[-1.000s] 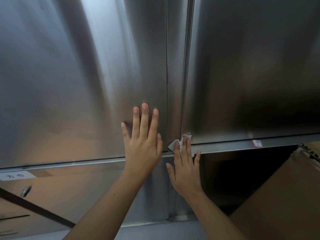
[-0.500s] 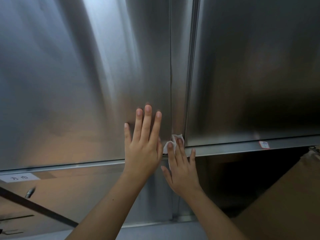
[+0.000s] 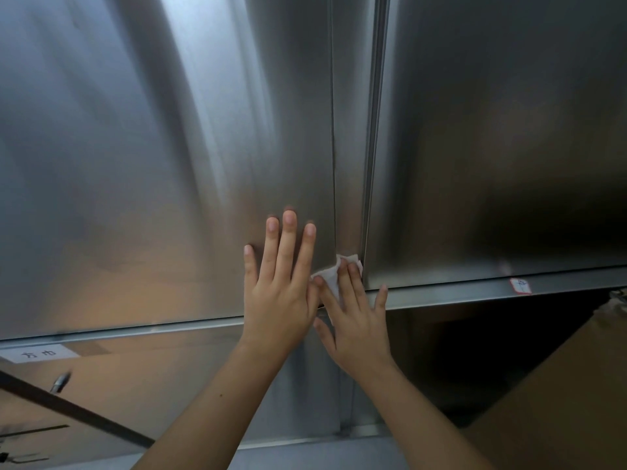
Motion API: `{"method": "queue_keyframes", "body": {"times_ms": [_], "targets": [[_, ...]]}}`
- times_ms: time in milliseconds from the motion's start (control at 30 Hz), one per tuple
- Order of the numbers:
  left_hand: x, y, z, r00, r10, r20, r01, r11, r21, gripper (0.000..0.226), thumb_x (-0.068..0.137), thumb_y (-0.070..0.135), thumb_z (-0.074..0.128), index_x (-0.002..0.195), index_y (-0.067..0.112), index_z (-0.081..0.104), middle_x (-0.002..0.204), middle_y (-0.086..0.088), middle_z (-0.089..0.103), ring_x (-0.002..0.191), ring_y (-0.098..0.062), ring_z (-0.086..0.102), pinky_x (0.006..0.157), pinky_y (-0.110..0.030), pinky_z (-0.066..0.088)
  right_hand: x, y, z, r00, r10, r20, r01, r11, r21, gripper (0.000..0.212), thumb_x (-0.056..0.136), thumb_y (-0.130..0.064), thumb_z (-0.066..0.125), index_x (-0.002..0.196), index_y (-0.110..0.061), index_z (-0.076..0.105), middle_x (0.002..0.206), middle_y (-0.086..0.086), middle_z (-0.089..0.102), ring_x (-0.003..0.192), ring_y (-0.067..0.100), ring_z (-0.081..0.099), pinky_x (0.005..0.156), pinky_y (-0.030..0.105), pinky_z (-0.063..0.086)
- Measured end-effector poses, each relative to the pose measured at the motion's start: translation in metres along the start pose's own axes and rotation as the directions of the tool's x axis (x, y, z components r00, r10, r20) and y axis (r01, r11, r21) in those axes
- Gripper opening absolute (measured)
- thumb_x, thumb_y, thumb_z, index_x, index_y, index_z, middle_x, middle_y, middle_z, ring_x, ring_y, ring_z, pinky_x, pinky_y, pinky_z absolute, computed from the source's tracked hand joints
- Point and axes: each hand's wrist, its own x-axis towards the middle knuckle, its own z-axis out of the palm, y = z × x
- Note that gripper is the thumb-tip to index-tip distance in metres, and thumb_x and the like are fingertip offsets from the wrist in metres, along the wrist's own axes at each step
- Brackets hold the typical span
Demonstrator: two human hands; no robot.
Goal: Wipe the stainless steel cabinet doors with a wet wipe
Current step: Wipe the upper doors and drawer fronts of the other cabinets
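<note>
Two stainless steel cabinet doors fill the view above me, the left door (image 3: 163, 164) and the right door (image 3: 502, 147), with a narrow vertical strip (image 3: 349, 147) between them. My left hand (image 3: 281, 290) lies flat with straight fingers on the lower right part of the left door. My right hand (image 3: 356, 320) presses a crumpled white wet wipe (image 3: 330, 276) with straight fingers against the bottom of the strip, beside the right door's edge. Most of the wipe is hidden under the fingers.
A steel rail (image 3: 475, 293) runs under the doors and carries a small red-edged label (image 3: 520, 285). A white label (image 3: 37, 353) sits at the lower left. A brown cardboard box (image 3: 559, 401) fills the lower right, beside a dark open compartment (image 3: 475, 351).
My right hand and the wipe have slid left along the doors' bottom, from the right door's edge onto the middle strip, closer to my left hand. The left hand has stayed flat on the door.
</note>
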Motion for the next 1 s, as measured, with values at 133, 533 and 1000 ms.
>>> {"method": "queue_keyframes", "body": {"times_ms": [133, 533, 1000], "targets": [[-0.001, -0.001, 0.0, 1.0, -0.01, -0.02, 0.01, 1.0, 0.011, 0.062, 0.088, 0.018, 0.031, 0.148, 0.012, 0.013, 0.156, -0.007, -0.008, 0.144, -0.024, -0.002, 0.111, -0.05, 0.012, -0.025, -0.007, 0.012, 0.998, 0.039, 0.046, -0.039, 0.999, -0.01, 0.063, 0.096, -0.053, 0.007, 0.149, -0.021, -0.008, 0.156, 0.014, 0.009, 0.144, 0.023, -0.007, 0.107, 0.06, 0.018], [0.001, -0.006, -0.009, 0.998, 0.036, -0.05, -0.036, 0.999, 0.007, 0.06, 0.084, 0.016, 0.037, 0.143, 0.011, 0.029, 0.151, -0.01, 0.017, 0.144, -0.022, 0.008, 0.112, -0.052, 0.008, -0.018, -0.002, 0.001, 0.999, 0.045, 0.01, -0.045, 0.999, 0.03, 0.066, 0.098, -0.051, 0.009, 0.149, -0.012, -0.006, 0.147, 0.013, 0.026, 0.135, 0.028, 0.029, 0.112, 0.044, 0.007], [0.044, -0.018, -0.047, 0.989, -0.007, -0.145, 0.002, 0.999, -0.034, 0.056, 0.087, 0.018, 0.038, 0.141, 0.005, 0.033, 0.15, -0.015, 0.021, 0.141, -0.025, 0.014, 0.11, -0.053, 0.01, 0.029, -0.004, -0.043, 0.989, -0.018, -0.148, 0.017, 1.0, -0.007, 0.072, 0.093, -0.048, 0.027, 0.145, 0.0, 0.011, 0.145, 0.018, 0.028, 0.133, 0.032, 0.032, 0.102, 0.05, 0.028]]}}
